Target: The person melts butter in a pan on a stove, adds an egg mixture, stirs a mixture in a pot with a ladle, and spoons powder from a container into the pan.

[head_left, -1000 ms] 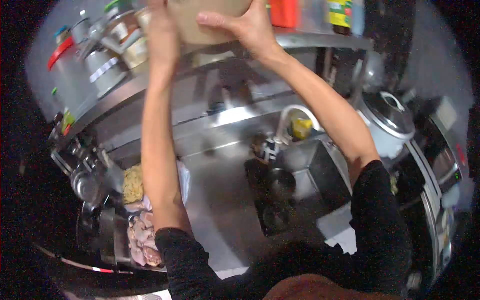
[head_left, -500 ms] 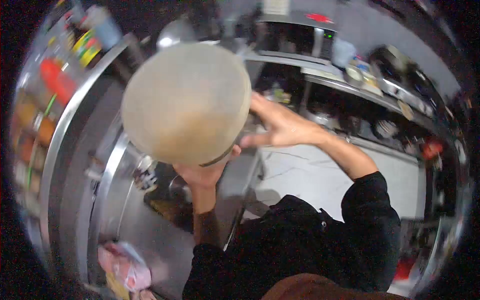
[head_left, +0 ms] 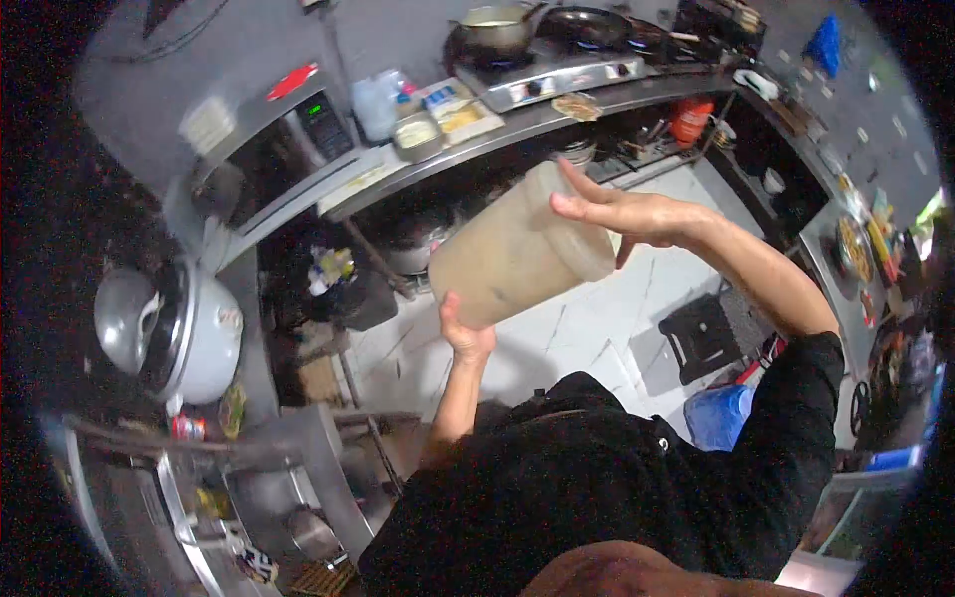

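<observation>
A large translucent round container (head_left: pixel 507 254) with pale contents hangs tilted in front of me, its lidded end toward the upper right. My left hand (head_left: pixel 466 336) supports its lower left end, thumb up along the side and the other fingers hidden beneath. At the lid end, my right hand (head_left: pixel 632 214) lies against the lid (head_left: pixel 575 224) with its fingers spread around the rim. Both hands are on the container, above the white tiled floor.
A counter with a gas stove (head_left: pixel 557 80), pots and a metal tub (head_left: pixel 418 137) runs across the top. The microwave (head_left: pixel 288 154) and rice cooker (head_left: pixel 204 333) are left. A blue bin (head_left: pixel 718 416) stands on the floor at right, and a sink (head_left: pixel 284 507) is lower left.
The view has swung right from the sink counter to the stove side. The container has come down from the shelf and now lies tilted between both hands.
</observation>
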`<state>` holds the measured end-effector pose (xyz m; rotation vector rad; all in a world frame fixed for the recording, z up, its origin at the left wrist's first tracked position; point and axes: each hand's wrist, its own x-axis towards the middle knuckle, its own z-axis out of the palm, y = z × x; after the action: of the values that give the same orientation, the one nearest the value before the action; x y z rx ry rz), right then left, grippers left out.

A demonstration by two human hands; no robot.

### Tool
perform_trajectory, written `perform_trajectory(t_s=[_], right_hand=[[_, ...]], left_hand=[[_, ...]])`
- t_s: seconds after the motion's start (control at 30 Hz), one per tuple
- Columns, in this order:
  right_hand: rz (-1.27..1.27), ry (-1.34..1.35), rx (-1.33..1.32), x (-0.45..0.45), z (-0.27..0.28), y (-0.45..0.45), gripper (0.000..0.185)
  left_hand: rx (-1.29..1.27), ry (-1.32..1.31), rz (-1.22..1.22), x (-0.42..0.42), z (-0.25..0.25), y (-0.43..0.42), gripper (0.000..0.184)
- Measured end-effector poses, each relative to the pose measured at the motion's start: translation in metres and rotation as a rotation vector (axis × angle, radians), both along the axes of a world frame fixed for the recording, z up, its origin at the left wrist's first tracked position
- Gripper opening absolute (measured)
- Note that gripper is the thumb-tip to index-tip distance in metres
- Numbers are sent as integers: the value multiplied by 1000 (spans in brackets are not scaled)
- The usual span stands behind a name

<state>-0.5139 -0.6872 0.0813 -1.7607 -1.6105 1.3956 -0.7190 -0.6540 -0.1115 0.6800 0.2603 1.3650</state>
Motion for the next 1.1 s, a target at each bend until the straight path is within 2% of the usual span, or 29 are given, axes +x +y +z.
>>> perform_trajectory(t_s=[0.1,0.17,0.2,0.23,0.27,0.33,0.37,0.47,0.53,0.6,0.63,0.67,0.7,0.73,0.77,0.83,0.87,0.9,0.97,1.0,1.1], right_hand=[[-213,191,6,55,-24,8,121],[-244,276,244,76,-43,17,115],[-249,318,366,89,-52,25,112],[-139,90,664,99,-57,36,103],[-55,-150,736,111,-57,44,102],[131,-623,859,113,-36,59,101],[240,-687,838,117,-32,69,99],[558,-838,768,130,-26,99,95],[713,-881,756,146,-30,116,94],[679,-920,785,168,-16,127,93],[610,-913,780,183,-8,131,94],[543,-904,772,199,-5,133,94],[294,-867,762,223,-5,137,101],[103,-629,844,260,-18,146,103],[-140,-491,749,297,-41,148,102],[-621,248,527,350,-91,162,83],[-724,578,230,396,-139,164,72],[-815,723,193,403,-157,176,65],[-886,760,189,398,-159,196,70],[-659,757,291,409,-167,207,72],[-645,688,214,466,-163,213,71]], left_hand=[[186,62,-7,56,3,29,75],[250,29,-64,86,1,53,75],[171,-7,-126,104,0,65,74],[86,-41,-188,119,0,76,73],[-4,-77,-246,134,-2,87,73],[-229,-113,-559,152,-24,112,73],[-333,-128,-714,161,-35,130,73],[-513,-200,-973,188,-64,182,68],[-507,-115,-1094,203,-55,209,70],[-501,-25,-1221,222,-48,235,71],[-618,-87,-1234,231,-48,246,71],[-611,-102,-1295,242,-53,258,71],[-608,-118,-1356,255,-61,270,71],[-611,-133,-1420,269,-66,280,70],[-692,-137,-1429,286,-63,286,70],[-621,-222,-1497,326,-63,298,67],[-546,-287,-1552,348,-64,302,65],[-488,-354,-1588,371,-62,307,65],[-436,-416,-1595,411,-59,313,64],[-434,-416,-1575,430,-57,317,64],[-434,-410,-1485,486,-55,321,63]])
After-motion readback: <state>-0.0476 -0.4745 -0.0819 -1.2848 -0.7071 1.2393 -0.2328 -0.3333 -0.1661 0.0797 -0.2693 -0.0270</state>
